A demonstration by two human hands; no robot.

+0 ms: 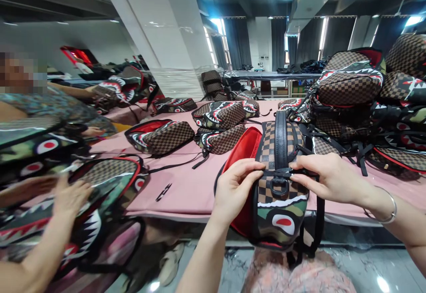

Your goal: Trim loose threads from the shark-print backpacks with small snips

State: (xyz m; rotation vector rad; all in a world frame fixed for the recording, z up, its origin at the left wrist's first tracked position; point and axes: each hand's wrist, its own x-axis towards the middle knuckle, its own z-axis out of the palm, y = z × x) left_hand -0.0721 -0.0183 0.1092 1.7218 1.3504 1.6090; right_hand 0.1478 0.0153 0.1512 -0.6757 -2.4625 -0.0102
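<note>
In front of me a brown checkered backpack (268, 144) with a camouflage shark-eye panel and red lining rests at the table's near edge, its left side gaping open. Between my hands a black strap (278, 172) runs across the bag, just above a black D-shaped ring (278, 187) and below the top carry handle (281, 140). My left hand (238, 186) pinches the strap's left end between thumb and fingers. On the other side my right hand (321, 175), with a bracelet at the wrist, pinches its right end. Whatever small part lies under the right fingertips is partly hidden.
The pink-covered table (186, 186) bears several similar bags (169, 137) and a small black piece (163, 192). Bags are piled high at the right (353, 80). At my left a co-worker's hands (71, 195) touch another shark bag (113, 173). Another person holds a bag farther back.
</note>
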